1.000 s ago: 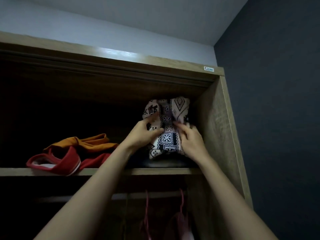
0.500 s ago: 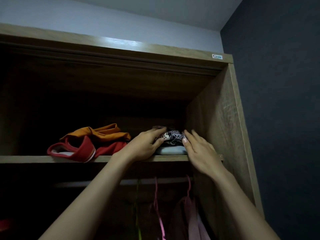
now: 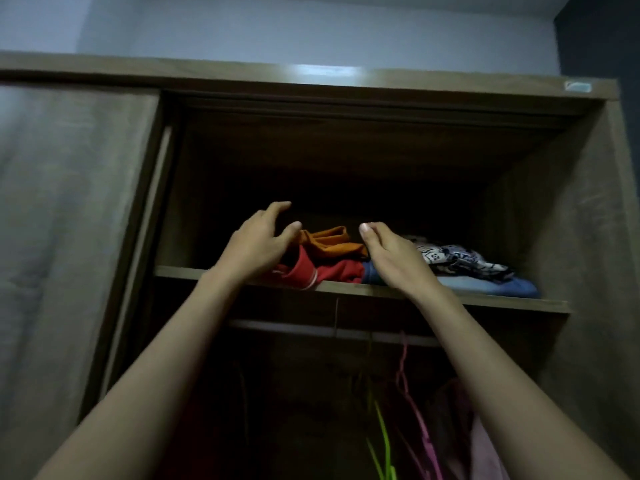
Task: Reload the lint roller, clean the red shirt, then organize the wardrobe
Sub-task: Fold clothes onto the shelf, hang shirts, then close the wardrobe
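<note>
On the wardrobe's top shelf point(image 3: 485, 301) lies a crumpled pile: an orange garment point(image 3: 329, 242) over a red garment with white trim point(image 3: 329, 271). To its right a black-and-white patterned cloth point(image 3: 457, 259) lies flat on folded blue clothes point(image 3: 491, 287). My left hand point(image 3: 258, 245) hovers at the pile's left side, fingers spread and loosely curved, holding nothing. My right hand point(image 3: 394, 259) is at the pile's right side, fingers relaxed, empty. Whether either hand touches the pile is unclear.
The sliding wardrobe door point(image 3: 69, 237) covers the left half. Below the shelf runs a hanging rail point(image 3: 294, 329) with pink hangers point(image 3: 412, 393), a green hanger point(image 3: 382, 441) and a pink garment point(image 3: 485, 452). The wardrobe's right wall point(image 3: 568, 220) stands close to the folded stack.
Both hands let go of the patterned cloth, now lying on the blue stack, and moved left to either side of the orange and red pile. The view shifted left.
</note>
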{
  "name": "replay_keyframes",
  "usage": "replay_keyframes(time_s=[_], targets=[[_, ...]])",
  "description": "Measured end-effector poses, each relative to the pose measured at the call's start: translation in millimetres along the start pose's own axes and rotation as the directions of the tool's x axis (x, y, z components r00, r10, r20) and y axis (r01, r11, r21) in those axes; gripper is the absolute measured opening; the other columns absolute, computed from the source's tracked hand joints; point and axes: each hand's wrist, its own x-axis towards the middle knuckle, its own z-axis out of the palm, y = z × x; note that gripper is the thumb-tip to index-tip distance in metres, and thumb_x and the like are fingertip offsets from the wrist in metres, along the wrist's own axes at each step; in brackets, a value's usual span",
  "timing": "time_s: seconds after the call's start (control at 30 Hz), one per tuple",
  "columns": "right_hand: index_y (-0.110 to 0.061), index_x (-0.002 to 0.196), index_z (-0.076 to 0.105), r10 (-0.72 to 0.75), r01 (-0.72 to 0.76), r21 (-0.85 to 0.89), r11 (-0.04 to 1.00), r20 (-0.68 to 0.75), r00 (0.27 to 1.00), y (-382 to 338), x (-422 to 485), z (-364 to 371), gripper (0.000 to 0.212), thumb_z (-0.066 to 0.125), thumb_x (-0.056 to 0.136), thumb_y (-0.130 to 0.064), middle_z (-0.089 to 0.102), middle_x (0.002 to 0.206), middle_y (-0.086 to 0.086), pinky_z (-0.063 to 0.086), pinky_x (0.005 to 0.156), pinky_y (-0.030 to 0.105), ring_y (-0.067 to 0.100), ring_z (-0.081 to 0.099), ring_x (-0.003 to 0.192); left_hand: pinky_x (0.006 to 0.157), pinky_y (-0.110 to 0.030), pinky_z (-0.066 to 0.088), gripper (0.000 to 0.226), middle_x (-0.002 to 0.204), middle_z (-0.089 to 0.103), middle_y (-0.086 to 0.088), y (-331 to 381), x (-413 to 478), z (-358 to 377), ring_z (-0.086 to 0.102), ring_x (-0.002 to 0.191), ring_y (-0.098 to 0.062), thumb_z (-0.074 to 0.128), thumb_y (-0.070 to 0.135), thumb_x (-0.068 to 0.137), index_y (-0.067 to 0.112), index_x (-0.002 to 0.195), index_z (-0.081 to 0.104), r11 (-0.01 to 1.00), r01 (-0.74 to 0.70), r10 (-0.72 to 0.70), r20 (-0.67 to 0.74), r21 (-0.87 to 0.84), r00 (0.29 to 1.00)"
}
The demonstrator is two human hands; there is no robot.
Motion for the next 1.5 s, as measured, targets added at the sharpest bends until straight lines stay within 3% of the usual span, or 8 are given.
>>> replay_keyframes(time_s=[0.1, 0.27, 0.5, 0.7, 0.87, 1.1, 1.37, 1.5], targets=[[-0.024, 0.136, 0.043, 0.152, -0.137, -0.185, 0.973, 0.073, 0.986, -12, 14, 20, 0.061, 0.011, 0.097, -0.059, 0.056, 0.133, 0.012, 0.029, 0.107, 0.054, 0.036, 0.044, 0.128, 0.100, -0.038, 0.042, 0.061, 0.144, 0.047, -0.014, -17, 7, -7, 0.049, 0.128, -0.030, 0.043, 0.056, 0.095, 0.030, 0.148, 0.030, 0.978, 0.207, -0.195, 0.206, -0.037, 0.959], [-0.026, 0.139, 0.042, 0.250, -0.225, -0.304, 0.926, 0.045, 0.967, -22, 26, 33, 0.072, 0.003, 0.093, -0.065, 0.049, 0.140, 0.015, 0.015, 0.111, 0.059, 0.040, 0.033, 0.136, 0.106, -0.039, 0.034, 0.068, 0.147, 0.045, -0.011, -27, 16, -2, 0.045, 0.132, -0.029, 0.036, 0.062, 0.094, 0.024, 0.150, 0.030, 0.966, 0.260, -0.240, 0.375, -0.005, 0.896], [-0.031, 0.135, 0.048, 0.245, -0.246, -0.256, 0.935, -0.036, 0.969, -26, 32, 51, 0.070, 0.005, 0.092, -0.067, 0.054, 0.135, 0.012, -0.001, 0.112, 0.064, 0.038, 0.028, 0.139, 0.105, -0.037, 0.040, 0.056, 0.141, 0.053, -0.004, -35, 20, 8, 0.052, 0.125, -0.023, 0.039, 0.057, 0.096, 0.027, 0.143, 0.042, 0.973, 0.155, -0.087, 0.353, -0.169, 0.932], [-0.029, 0.117, 0.062, 0.244, -0.264, -0.212, 0.941, -0.117, 0.963, -21, 40, 65, 0.045, 0.028, 0.098, -0.052, 0.064, 0.117, 0.008, 0.010, 0.112, 0.061, 0.033, 0.046, 0.125, 0.105, -0.041, 0.043, 0.053, 0.131, 0.061, -0.003, -35, 32, 10, 0.057, 0.118, -0.021, 0.038, 0.060, 0.095, 0.027, 0.132, 0.056, 0.963, 0.132, -0.036, 0.370, -0.235, 0.928], [-0.015, 0.101, 0.065, 0.204, -0.246, -0.194, 0.950, -0.211, 0.956, -28, 40, 68, 0.035, 0.037, 0.100, -0.034, 0.062, 0.107, 0.008, 0.031, 0.100, 0.048, 0.030, 0.053, 0.112, 0.092, -0.039, 0.052, 0.032, 0.102, 0.071, -0.008, -27, 36, 16, 0.068, 0.097, -0.024, 0.048, 0.034, 0.100, 0.014, 0.112, 0.069, 0.940, 0.130, -0.022, 0.323, -0.316, 0.946], [-0.007, 0.091, 0.066, 0.078, -0.058, 0.072, 0.996, -0.320, 0.944, -23, 43, 73, 0.030, 0.041, 0.100, -0.021, 0.060, 0.105, 0.011, 0.046, 0.079, 0.037, 0.026, 0.057, 0.097, 0.104, -0.043, 0.046, 0.042, 0.131, 0.061, -0.004, -40, 35, 30, 0.058, 0.120, -0.017, 0.050, 0.032, 0.097, 0.018, 0.137, 0.052, 0.922, -0.010, 0.081, 0.168, -0.387, 0.982], [-0.004, 0.129, 0.056, -0.109, 0.265, 0.197, 0.944, -0.572, 0.813, -47, 23, 57, 0.034, 0.043, 0.100, -0.018, 0.055, 0.129, 0.006, 0.043, 0.100, 0.022, 0.013, 0.052, 0.119, 0.101, -0.010, 0.039, 0.045, 0.136, 0.040, 0.026, -33, 10, 12, 0.041, 0.124, 0.011, 0.044, 0.033, 0.100, 0.036, 0.145, 0.039, 0.806, -0.278, 0.253, -0.120, -0.522, 0.960], [-0.013, 0.127, 0.058, -0.064, 0.218, 0.246, 0.944, -0.511, 0.857, -46, -7, 66, 0.039, 0.040, 0.100, -0.033, 0.055, 0.122, 0.002, 0.047, 0.093, 0.028, 0.014, 0.053, 0.113, 0.090, -0.009, 0.041, 0.034, 0.124, 0.050, 0.023, -35, -14, 9, 0.049, 0.114, 0.008, 0.046, 0.034, 0.099, 0.030, 0.131, 0.053, 0.805, -0.311, 0.250, -0.186, -0.506, 0.950]])
